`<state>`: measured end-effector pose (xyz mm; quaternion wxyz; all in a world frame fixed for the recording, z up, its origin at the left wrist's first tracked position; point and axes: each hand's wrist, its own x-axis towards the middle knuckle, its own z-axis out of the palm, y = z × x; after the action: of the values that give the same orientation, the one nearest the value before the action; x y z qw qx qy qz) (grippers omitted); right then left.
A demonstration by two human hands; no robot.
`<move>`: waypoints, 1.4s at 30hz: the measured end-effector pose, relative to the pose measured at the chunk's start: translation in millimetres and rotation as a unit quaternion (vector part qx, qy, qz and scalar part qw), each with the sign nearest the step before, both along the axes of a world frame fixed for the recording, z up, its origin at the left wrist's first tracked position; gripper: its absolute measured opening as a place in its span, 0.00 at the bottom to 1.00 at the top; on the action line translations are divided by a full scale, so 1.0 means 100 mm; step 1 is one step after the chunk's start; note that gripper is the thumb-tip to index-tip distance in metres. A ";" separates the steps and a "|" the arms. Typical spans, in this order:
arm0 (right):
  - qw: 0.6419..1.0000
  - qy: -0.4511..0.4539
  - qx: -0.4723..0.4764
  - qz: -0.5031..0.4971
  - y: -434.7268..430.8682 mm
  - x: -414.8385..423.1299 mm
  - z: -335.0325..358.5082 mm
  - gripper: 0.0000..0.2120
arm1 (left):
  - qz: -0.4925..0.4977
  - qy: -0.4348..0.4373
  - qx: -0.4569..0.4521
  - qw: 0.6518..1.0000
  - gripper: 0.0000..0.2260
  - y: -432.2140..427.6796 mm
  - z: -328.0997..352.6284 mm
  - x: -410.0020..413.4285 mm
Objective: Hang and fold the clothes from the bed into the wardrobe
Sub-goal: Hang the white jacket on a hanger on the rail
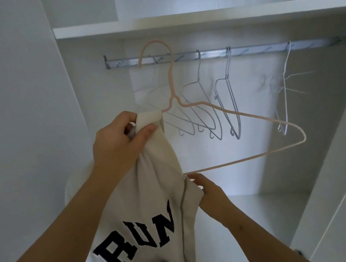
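**Head view: cream top [151, 172] held on a pink hanger [255, 115] in front of the wardrobe rail [249, 49]**

The cream top, printed with large dark letters reading "RUN", is held up in front of the open wardrobe [17, 110], at the middle and bottom of the view. One shoulder of it is draped over the left end of the pink hanger, while the hanger's right end and bottom bar are left bare. A grey line is seen running down the cloth below the bar.

The left hand [119, 141] is closed on the bunched cloth at the hanger's left shoulder, with the fabric pinched between the thumb and the curled fingers. The right hand [211, 190] is placed lower, at the point where the bottom bar meets the top, and the edge of the cloth is held in its curled fingers.

The hanger's hook is raised to the left part of the rail. Whether it is resting on the rail cannot be told.

Further along the rail, several bare wire hangers [231, 99] are hung, grey ones near the middle and a white one towards the right. A white shelf [195, 19] is fixed just above the rail.
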<state>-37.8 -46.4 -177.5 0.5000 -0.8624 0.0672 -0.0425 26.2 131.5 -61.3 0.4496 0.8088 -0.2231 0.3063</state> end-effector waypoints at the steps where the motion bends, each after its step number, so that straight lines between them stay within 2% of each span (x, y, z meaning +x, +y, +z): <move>1: 1.000 -0.001 -0.006 0.014 0.02 0.02 0.03 0.20 | -0.010 0.004 -0.004 1.000 0.10 0.03 0.01 0.02; 4: 0.998 -0.018 0.018 0.054 0.09 0.08 0.11 0.25 | -0.035 -0.007 -0.019 0.999 0.11 0.10 0.04 0.06; 7: 0.994 0.001 0.056 0.097 0.15 0.17 0.20 0.28 | -0.055 -0.019 -0.031 0.998 0.11 0.14 0.06 0.05; 12: 0.974 0.063 0.206 0.069 0.23 0.27 0.11 0.19 | -0.068 -0.024 -0.047 0.996 0.09 0.17 0.11 0.01; 13: 0.978 0.071 0.184 0.068 0.22 0.27 0.05 0.18 | -0.069 -0.024 -0.052 0.996 0.09 0.18 0.11 0.01; 15: 0.993 0.075 0.045 0.080 0.17 0.28 -0.09 0.18 | -0.069 -0.025 -0.062 0.995 0.09 0.19 0.14 0.00; 17: 0.989 0.084 -0.093 0.083 0.11 0.31 -0.21 0.18 | -0.070 -0.026 -0.067 0.995 0.08 0.20 0.16 0.00; 18: 0.985 0.089 -0.125 0.079 0.09 0.31 -0.25 0.17 | -0.070 -0.025 -0.066 0.995 0.08 0.20 0.17 0.00; 21: 0.987 0.090 -0.124 0.053 0.01 0.29 -0.34 0.13 | -0.079 -0.020 -0.069 0.994 0.06 0.18 0.17 0.00; 24: 0.982 0.085 -0.164 0.030 -0.07 0.25 -0.37 0.10 | -0.087 -0.025 -0.067 0.994 0.06 0.15 0.16 -0.01; 27: 0.990 0.061 -0.127 -0.018 -0.21 0.18 -0.36 0.09 | -0.088 -0.024 -0.060 0.994 0.05 0.16 0.15 0.02; 31: 0.998 0.004 -0.016 -0.061 -0.49 0.05 -0.25 0.11 | -0.077 -0.024 -0.047 0.996 0.16 0.25 0.11 0.12; 35: 0.995 -0.039 0.060 -0.066 -0.80 -0.07 -0.11 0.15 | -0.083 -0.034 -0.012 0.996 0.17 0.32 0.09 0.20; 38: 0.995 -0.053 0.049 -0.073 -1.05 -0.17 -0.04 0.15 | -0.082 -0.036 0.040 0.995 0.19 0.34 0.07 0.22; 40: 0.992 -0.064 0.032 -0.101 -1.21 -0.23 0.01 0.14 | -0.081 -0.048 0.086 0.992 0.15 0.36 0.06 0.24; 42: 0.990 -0.078 0.034 -0.108 -1.36 -0.28 0.05 0.14 | -0.091 -0.059 0.151 0.983 0.17 0.35 0.07 0.25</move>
<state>-66.3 -182.3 -172.4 0.5256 -0.8263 0.1221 -0.1615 51.0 166.4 -54.3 0.3345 0.8243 -0.3655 0.2741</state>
